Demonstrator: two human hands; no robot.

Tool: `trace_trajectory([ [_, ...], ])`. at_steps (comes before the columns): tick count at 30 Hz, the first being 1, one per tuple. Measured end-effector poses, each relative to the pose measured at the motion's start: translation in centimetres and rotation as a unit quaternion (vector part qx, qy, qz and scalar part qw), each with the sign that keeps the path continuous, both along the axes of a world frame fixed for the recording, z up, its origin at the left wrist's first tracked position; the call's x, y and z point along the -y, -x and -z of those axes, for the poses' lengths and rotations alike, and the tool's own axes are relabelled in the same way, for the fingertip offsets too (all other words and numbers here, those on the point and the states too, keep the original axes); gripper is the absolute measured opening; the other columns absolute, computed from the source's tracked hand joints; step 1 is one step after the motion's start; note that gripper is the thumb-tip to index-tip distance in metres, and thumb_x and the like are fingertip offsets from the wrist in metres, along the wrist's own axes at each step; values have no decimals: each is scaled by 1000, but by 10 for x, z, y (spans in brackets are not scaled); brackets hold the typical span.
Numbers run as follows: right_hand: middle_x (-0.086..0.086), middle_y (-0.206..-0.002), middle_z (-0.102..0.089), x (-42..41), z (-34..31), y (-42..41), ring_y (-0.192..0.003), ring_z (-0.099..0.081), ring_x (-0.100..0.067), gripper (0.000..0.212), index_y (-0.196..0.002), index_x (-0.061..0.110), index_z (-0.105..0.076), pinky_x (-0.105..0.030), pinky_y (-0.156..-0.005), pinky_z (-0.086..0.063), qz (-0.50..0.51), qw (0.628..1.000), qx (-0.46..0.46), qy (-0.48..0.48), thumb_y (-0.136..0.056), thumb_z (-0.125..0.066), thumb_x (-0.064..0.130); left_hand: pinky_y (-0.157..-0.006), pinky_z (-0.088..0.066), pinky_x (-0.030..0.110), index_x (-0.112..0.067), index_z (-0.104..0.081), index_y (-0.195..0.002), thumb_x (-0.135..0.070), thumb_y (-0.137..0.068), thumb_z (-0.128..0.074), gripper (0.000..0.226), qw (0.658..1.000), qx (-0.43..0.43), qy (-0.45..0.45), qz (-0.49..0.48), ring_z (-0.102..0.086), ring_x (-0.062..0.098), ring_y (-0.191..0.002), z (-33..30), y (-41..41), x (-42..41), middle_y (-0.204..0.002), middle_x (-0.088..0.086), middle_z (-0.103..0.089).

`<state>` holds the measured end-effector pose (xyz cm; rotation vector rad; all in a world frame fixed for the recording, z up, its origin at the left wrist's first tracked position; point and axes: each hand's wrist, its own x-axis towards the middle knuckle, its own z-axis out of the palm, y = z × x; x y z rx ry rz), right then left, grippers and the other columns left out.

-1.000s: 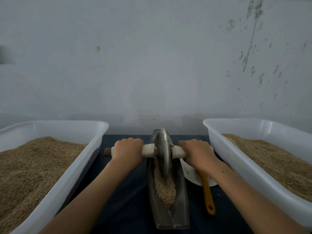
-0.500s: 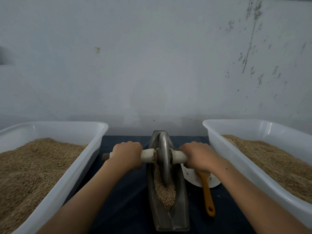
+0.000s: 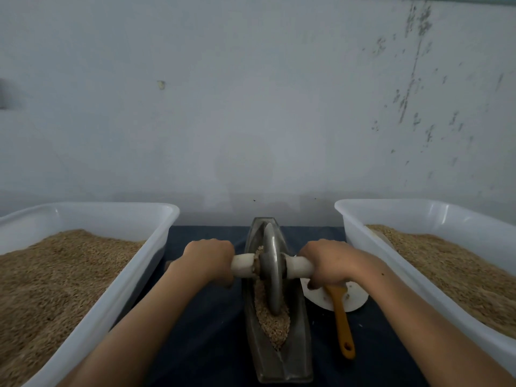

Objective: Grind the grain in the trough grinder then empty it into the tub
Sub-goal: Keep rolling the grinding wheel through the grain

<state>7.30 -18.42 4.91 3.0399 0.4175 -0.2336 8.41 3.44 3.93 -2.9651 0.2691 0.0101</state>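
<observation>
The trough grinder [image 3: 279, 356] lies lengthwise on the dark desk [image 3: 206, 342], between the two tubs, its narrow far end pointing at the wall [image 3: 251, 107]. Grain [image 3: 272, 324] fills the middle of the groove, heaped nearer the person and thinning under the wheel. The metal wheel [image 3: 272, 270] stands upright on its edge in the groove, its lower rim sunk in the grain. A pale roller handle [image 3: 297, 268] runs through the wheel's centre and sticks out on both sides, level across the trough.

The left hand [image 3: 208, 259] is wrapped round the left end of the handle, fingers curled over it, knuckles up. The right hand [image 3: 331, 262] grips the right end in the same way. Both forearms reach in from the near edge.

Just right of the trough, partly under the right hand, a small white dish [image 3: 353, 301] rests on the desk, and a brush with an orange handle [image 3: 342, 322] lies across it, the handle pointing toward the person.

The left tub [image 3: 156, 247], white plastic, is filled with grain nearly up to its rim. The right tub [image 3: 360, 241], the same kind, holds a lower layer of grain.
</observation>
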Motion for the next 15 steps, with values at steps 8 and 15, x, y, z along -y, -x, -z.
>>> trace_trajectory([
  [8,1,-97,-64,-2,11,-5,-82,-58,-17,18,-102,26,-58,-29,-66,-41,-4,993,118,-9,-86,-60,19,-69,-35,31,-20,-56,-110,-29,-84,-61,28,995,92,37,3,-55,18,-84,8,-5,2,-100,0,-61],
  [15,2,-96,-64,-2,23,-9,-83,-58,-20,14,-89,29,-43,-30,-66,-35,-6,975,221,-33,-91,-53,20,-67,-37,29,-22,-52,-104,-27,-88,-54,17,981,182,62,12,-58,19,-88,16,-3,3,-99,-1,-61],
])
